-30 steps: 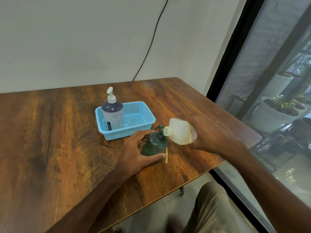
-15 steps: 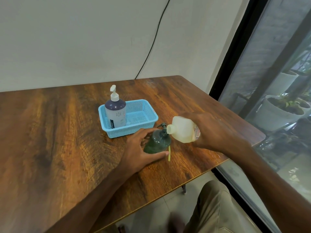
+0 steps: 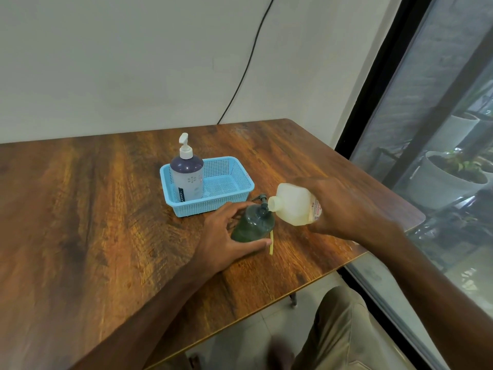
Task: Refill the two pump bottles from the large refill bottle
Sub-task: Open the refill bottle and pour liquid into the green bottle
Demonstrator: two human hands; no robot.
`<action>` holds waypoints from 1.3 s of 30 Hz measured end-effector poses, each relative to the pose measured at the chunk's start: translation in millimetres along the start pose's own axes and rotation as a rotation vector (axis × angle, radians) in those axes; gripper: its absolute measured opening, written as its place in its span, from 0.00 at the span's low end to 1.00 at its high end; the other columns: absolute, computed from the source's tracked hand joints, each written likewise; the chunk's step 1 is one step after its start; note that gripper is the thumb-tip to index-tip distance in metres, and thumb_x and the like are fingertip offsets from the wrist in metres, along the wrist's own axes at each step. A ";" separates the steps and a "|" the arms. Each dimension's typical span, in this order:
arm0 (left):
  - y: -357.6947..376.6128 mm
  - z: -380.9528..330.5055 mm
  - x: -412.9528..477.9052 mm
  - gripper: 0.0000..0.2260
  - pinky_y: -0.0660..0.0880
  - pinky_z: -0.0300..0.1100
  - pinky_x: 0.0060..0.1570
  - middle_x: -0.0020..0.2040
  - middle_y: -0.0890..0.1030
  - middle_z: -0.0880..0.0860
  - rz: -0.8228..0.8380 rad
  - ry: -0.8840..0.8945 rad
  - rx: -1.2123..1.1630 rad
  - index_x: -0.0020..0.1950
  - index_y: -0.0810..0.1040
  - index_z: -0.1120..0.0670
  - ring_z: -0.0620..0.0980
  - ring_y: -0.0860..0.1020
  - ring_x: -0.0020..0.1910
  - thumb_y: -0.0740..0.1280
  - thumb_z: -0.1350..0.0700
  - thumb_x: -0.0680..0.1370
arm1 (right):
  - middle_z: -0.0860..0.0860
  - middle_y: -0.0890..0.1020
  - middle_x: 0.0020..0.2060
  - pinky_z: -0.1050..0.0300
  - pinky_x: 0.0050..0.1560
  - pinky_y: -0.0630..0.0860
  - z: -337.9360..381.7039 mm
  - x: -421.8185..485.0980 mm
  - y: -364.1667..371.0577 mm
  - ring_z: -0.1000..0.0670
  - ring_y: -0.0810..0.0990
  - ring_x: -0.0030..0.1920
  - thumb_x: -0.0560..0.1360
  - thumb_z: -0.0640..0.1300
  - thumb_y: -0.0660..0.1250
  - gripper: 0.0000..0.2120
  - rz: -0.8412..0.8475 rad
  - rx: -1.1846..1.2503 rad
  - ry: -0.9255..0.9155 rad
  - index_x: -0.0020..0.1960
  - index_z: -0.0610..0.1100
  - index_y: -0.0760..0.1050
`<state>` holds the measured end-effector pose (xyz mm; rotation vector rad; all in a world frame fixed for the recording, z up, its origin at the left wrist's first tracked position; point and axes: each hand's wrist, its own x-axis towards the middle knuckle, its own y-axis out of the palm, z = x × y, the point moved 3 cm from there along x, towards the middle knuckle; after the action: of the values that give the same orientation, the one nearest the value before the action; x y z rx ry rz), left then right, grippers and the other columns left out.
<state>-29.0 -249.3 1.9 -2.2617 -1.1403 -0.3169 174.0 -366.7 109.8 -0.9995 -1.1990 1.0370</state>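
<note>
Left hand (image 3: 226, 237) wraps the green pump bottle (image 3: 252, 225) on the table (image 3: 106, 222). Right hand (image 3: 346, 209) grips the refill bottle (image 3: 292, 208) by its lower body, tipped, with its mouth at the green bottle's neck from 3 o'clock. The refill bottle is probably thin, squeezable plastic and slick if soapy, so a mid-body hold suits it. Purple pump bottle (image 3: 186, 177) sits in the blue basket (image 3: 234, 166) at 11 o'clock.

Hidden, cropped, unreadable

Cannot see the base of the refill bottle (image 3: 292, 209), buried in the right hand (image 3: 346, 209), nor read its half-covered label. Cannot make out the mouth of the green pump bottle (image 3: 254, 224) behind the spout, or its lower part inside the left hand (image 3: 218, 241). Cannot follow the desk (image 3: 80, 209) past the left edge, nor read the purple bottle's (image 3: 186, 180) print.
</note>
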 end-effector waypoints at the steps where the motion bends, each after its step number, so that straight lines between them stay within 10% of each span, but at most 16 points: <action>1: 0.0 -0.5 -0.2 0.34 0.72 0.22 0.57 0.62 0.78 0.33 -0.001 0.001 -0.002 0.67 0.76 0.43 0.29 0.75 0.64 0.87 0.48 0.65 | 0.52 0.79 0.67 0.57 0.61 0.70 -0.7 0.0 0.8 0.50 0.76 0.67 0.66 0.52 0.81 0.39 0.001 0.005 -0.001 0.74 0.50 0.70; 39: -0.3 -1.3 -0.6 0.35 0.72 0.22 0.57 0.62 0.77 0.31 -0.004 0.018 0.005 0.67 0.76 0.42 0.29 0.75 0.64 0.87 0.46 0.64 | 0.51 0.78 0.68 0.61 0.58 0.66 8.1 -2.6 -8.4 0.49 0.74 0.69 0.68 0.47 0.81 0.39 0.027 -0.029 0.031 0.75 0.50 0.69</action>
<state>-29.5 -250.3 2.9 -2.2487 -1.1352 -0.3344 166.4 -370.7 118.1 -1.0528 -1.1813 1.0244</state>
